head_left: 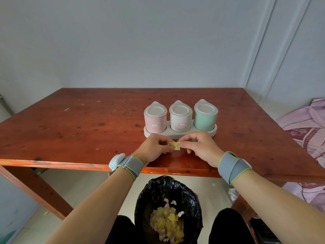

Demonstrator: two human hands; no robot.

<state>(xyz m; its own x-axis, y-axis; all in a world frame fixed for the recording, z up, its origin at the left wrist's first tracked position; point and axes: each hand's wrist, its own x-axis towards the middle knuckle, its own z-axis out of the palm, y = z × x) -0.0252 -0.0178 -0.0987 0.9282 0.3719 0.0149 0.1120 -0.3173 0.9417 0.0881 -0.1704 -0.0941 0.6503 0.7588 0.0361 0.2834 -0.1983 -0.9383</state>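
1. Two hands meet over the near edge of the surface (70, 134): the left hand (154, 147) and the right hand (198, 145) each pinch one end of a small yellow paper slip (174, 145) between thumb and fingertips, the other fingers curled under.
2. The slip is held in the air just above the wood, in front of the canister tray (213, 132) and apart from it. Its right end looks folded or lifted where the right hand pinches it.
3. On the tray stand a pink canister (155, 118), a white canister (180, 117) and a green canister (205, 115), all lidded. The pink and white ones each show a red-edged label on the front; no label shows on the green one.
4. Below the surface, between the person's knees, a black bin bag (158, 191) holds a heap of yellow and pinkish paper scraps (168, 224).
5. Judged from this, the step in hand is splitting or tearing the slip, perhaps peeling a layer from its backing; which of the two I cannot tell.
6. The next move likely calls for a firm hold by the left hand while the right draws its corner away slowly, so that the piece comes apart cleanly. The waste piece can then drop straight down into the bag.
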